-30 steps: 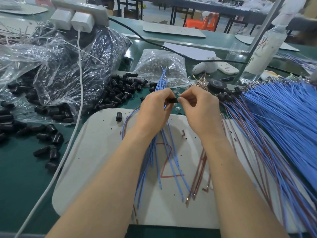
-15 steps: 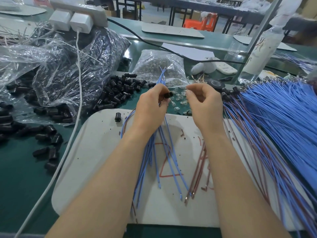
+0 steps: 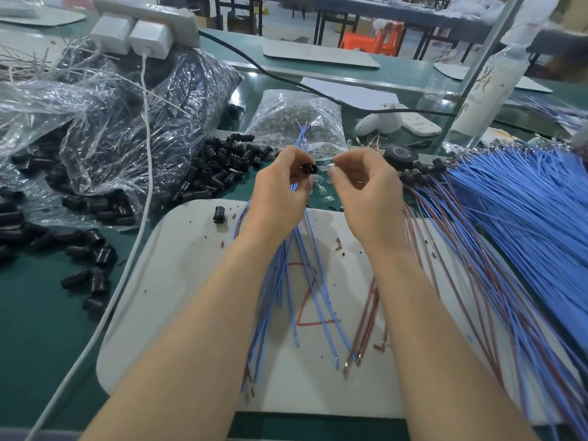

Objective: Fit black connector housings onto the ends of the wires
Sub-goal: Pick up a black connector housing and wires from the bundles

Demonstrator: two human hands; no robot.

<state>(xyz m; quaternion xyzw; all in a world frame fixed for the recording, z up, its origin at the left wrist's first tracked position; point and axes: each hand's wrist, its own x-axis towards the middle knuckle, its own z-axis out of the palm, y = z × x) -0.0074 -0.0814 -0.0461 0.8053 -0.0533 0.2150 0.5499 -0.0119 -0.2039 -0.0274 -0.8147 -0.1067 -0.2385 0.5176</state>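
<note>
My left hand (image 3: 280, 192) pinches a black connector housing (image 3: 309, 169) at its fingertips and also grips a bundle of blue wires (image 3: 280, 281) that trail down over the white board (image 3: 191, 297). My right hand (image 3: 366, 192) is a short gap to the right, thumb and forefinger pinched together; whether a small part sits between them I cannot tell. Brown wires (image 3: 366, 329) hang below the right wrist. A loose pile of black housings (image 3: 219, 167) lies left of the hands, and one single housing (image 3: 219, 214) stands on the board.
A big sheaf of blue and brown wires (image 3: 509, 218) fans out at the right. Plastic bags (image 3: 111, 122) of housings fill the left, with a small bag of clear parts (image 3: 296, 119) behind the hands. A white cable (image 3: 140, 218) crosses the green table (image 3: 31, 329).
The hands were joined at the housing a second ago and have since drawn apart. The left hand keeps the housing; the right has moved off to the right.
</note>
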